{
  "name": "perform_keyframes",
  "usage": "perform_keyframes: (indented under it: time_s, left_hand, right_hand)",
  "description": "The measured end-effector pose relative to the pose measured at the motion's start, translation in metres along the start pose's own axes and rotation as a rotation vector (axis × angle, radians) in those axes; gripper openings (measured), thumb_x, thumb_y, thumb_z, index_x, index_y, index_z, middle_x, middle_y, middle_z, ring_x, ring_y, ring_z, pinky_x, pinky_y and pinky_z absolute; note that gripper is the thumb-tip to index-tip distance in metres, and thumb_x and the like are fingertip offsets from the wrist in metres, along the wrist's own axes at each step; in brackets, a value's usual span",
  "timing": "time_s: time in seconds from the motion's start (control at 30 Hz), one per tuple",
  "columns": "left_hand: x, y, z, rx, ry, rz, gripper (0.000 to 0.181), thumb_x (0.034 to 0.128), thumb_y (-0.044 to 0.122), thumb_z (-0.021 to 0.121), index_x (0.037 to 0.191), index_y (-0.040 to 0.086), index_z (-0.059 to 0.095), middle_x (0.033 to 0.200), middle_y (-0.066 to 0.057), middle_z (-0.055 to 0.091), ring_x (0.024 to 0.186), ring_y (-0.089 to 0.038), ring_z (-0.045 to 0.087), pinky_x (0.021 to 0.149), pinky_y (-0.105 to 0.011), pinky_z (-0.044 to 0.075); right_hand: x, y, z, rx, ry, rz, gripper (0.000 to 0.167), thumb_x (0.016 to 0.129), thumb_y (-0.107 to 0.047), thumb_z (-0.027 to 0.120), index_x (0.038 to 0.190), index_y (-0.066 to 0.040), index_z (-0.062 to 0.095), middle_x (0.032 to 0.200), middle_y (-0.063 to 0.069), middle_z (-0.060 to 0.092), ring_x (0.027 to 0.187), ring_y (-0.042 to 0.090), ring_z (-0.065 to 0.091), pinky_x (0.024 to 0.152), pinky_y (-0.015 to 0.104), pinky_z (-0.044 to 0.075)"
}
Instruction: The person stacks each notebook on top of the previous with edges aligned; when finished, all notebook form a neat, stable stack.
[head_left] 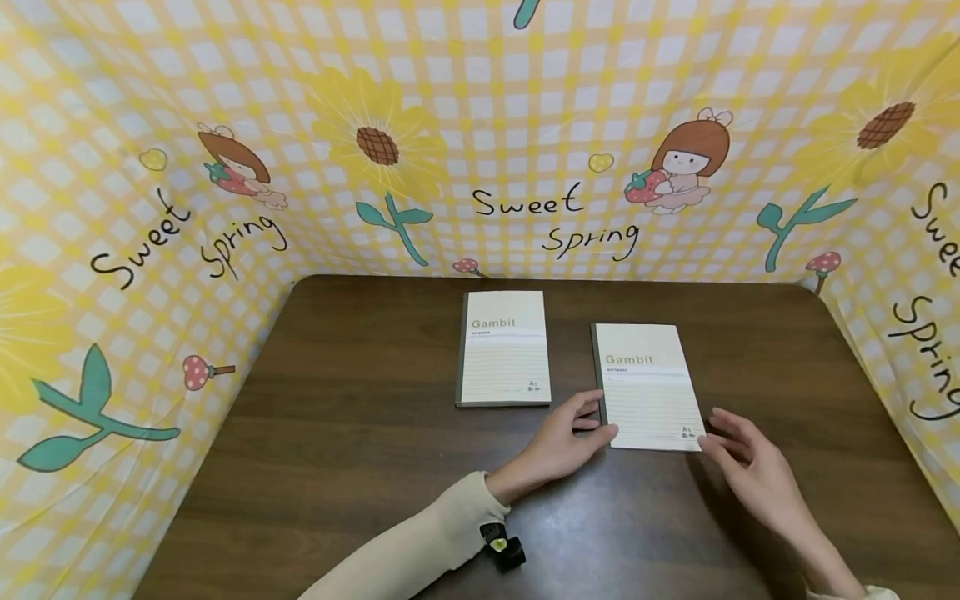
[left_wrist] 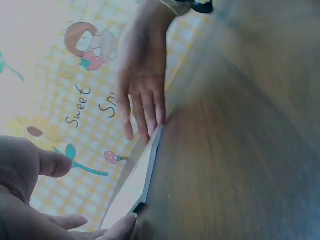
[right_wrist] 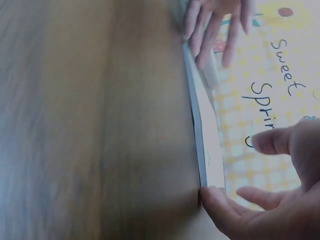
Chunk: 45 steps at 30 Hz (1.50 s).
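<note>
Two notebooks with pale covers reading "Gambit" lie on the brown table. My left hand (head_left: 566,442) is at the left side of the right-hand notebook (head_left: 648,392), its fingertips touching the dark spine edge. On the opposite side my right hand (head_left: 757,471) has its fingertips at the lower right corner. In the left wrist view, the left thumb (left_wrist: 55,164) stands above the notebook (left_wrist: 135,185), apart from it. The right thumb (right_wrist: 272,142) is likewise raised off the notebook (right_wrist: 212,145) in the right wrist view, while a finger meets its corner.
The other notebook (head_left: 506,350) lies to the left and slightly farther back. Around the wooden table (head_left: 337,467) hangs a yellow checked cloth (head_left: 487,125) printed with sunflowers and "Sweet Spring". A small black device (head_left: 506,546) is strapped to the left sleeve.
</note>
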<state>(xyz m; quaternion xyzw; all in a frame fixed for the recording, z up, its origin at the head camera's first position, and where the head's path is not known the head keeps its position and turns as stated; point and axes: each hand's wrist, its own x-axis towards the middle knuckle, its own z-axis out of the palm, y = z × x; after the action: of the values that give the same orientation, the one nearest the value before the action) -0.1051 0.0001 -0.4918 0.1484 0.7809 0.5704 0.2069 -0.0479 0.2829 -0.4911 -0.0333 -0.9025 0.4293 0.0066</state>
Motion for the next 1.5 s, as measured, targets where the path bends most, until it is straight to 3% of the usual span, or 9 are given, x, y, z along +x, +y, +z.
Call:
perform_keyframes:
  time_s: [0.03, 0.13, 0.27, 0.43, 0.6, 0.77, 0.9, 1.1, 1.5]
  left_hand:
    - [0.000, 0.001, 0.000, -0.032, 0.003, -0.017, 0.061, 0.1038, 0.033, 0.065, 0.157, 0.010, 0.045, 0.156, -0.020, 0.053, 0.134, -0.033, 0.062, 0.105, -0.035, 0.056]
    - [0.000, 0.005, 0.001, -0.117, 0.005, -0.056, 0.061, 0.1040, 0.031, 0.065, 0.158, 0.009, 0.044, 0.157, -0.021, 0.051, 0.136, -0.035, 0.060, 0.108, -0.041, 0.054]
    - [0.000, 0.008, 0.004, -0.265, 0.044, -0.103, 0.061, 0.1023, 0.026, 0.068, 0.156, 0.008, 0.045, 0.157, -0.024, 0.050, 0.138, -0.038, 0.058, 0.107, -0.046, 0.055]
    - [0.000, 0.010, 0.008, -0.409, 0.057, -0.156, 0.061, 0.1009, 0.022, 0.069, 0.155, 0.007, 0.045, 0.157, -0.025, 0.048, 0.138, -0.038, 0.056, 0.100, -0.050, 0.059]
    - [-0.001, 0.011, 0.008, -0.429, 0.075, -0.189, 0.061, 0.0996, 0.024, 0.071, 0.154, 0.008, 0.046, 0.151, -0.023, 0.053, 0.129, -0.029, 0.063, 0.096, -0.046, 0.060]
    - [-0.002, 0.010, 0.008, -0.464, 0.098, -0.201, 0.061, 0.0978, 0.018, 0.072, 0.152, 0.003, 0.048, 0.141, -0.023, 0.060, 0.114, -0.021, 0.069, 0.092, -0.042, 0.062]
    - [-0.003, 0.009, 0.012, -0.507, 0.111, -0.210, 0.065, 0.0942, 0.003, 0.072, 0.153, -0.001, 0.045, 0.134, -0.023, 0.060, 0.103, -0.020, 0.070, 0.085, -0.040, 0.064]
    - [-0.004, 0.004, 0.014, -0.473, 0.133, -0.170, 0.070, 0.0836, -0.019, 0.068, 0.149, -0.004, 0.050, 0.120, -0.017, 0.060, 0.090, -0.017, 0.060, 0.072, -0.030, 0.064]
    - [-0.007, 0.005, -0.002, -0.439, 0.143, -0.106, 0.068, 0.0808, -0.020, 0.068, 0.146, -0.003, 0.054, 0.119, -0.021, 0.058, 0.089, -0.018, 0.059, 0.068, -0.024, 0.061]
  right_hand:
    - [0.001, 0.000, 0.000, 0.036, -0.008, 0.026, 0.058, 0.103, -0.027, 0.068, 0.149, 0.003, 0.050, 0.140, 0.026, 0.064, 0.095, -0.026, 0.052, 0.071, 0.007, 0.049]
    - [0.004, 0.001, 0.001, 0.209, -0.036, 0.099, 0.061, 0.104, -0.023, 0.066, 0.151, 0.009, 0.043, 0.127, -0.001, 0.071, 0.097, -0.022, 0.056, 0.077, 0.008, 0.054]
    - [0.007, 0.001, 0.000, 0.431, -0.077, 0.183, 0.068, 0.103, -0.015, 0.067, 0.153, 0.015, 0.033, 0.108, -0.032, 0.063, 0.098, -0.017, 0.063, 0.081, 0.012, 0.058]
    - [0.008, 0.003, -0.004, 0.499, -0.141, 0.275, 0.076, 0.102, -0.015, 0.069, 0.157, 0.014, 0.027, 0.104, -0.032, 0.064, 0.097, -0.014, 0.065, 0.082, 0.014, 0.059]
    - [0.006, 0.007, -0.007, 0.525, -0.205, 0.343, 0.079, 0.100, -0.008, 0.070, 0.158, 0.016, 0.023, 0.104, -0.022, 0.065, 0.093, -0.008, 0.067, 0.082, 0.018, 0.060]
    - [0.006, 0.009, -0.005, 0.503, -0.219, 0.391, 0.076, 0.099, -0.006, 0.070, 0.157, 0.017, 0.027, 0.103, -0.014, 0.062, 0.088, -0.003, 0.065, 0.078, 0.020, 0.061]
    - [0.005, 0.010, -0.005, 0.494, -0.227, 0.378, 0.072, 0.099, -0.007, 0.070, 0.154, 0.018, 0.030, 0.104, -0.013, 0.062, 0.087, 0.000, 0.066, 0.076, 0.022, 0.061]
    - [0.002, 0.010, -0.001, 0.524, -0.251, 0.339, 0.068, 0.099, -0.003, 0.068, 0.152, 0.018, 0.032, 0.107, -0.010, 0.065, 0.089, 0.003, 0.069, 0.076, 0.024, 0.062]
    - [0.007, -0.004, 0.003, 0.533, -0.252, 0.289, 0.070, 0.099, -0.010, 0.071, 0.153, 0.014, 0.033, 0.112, -0.011, 0.065, 0.092, 0.004, 0.070, 0.079, 0.024, 0.061]
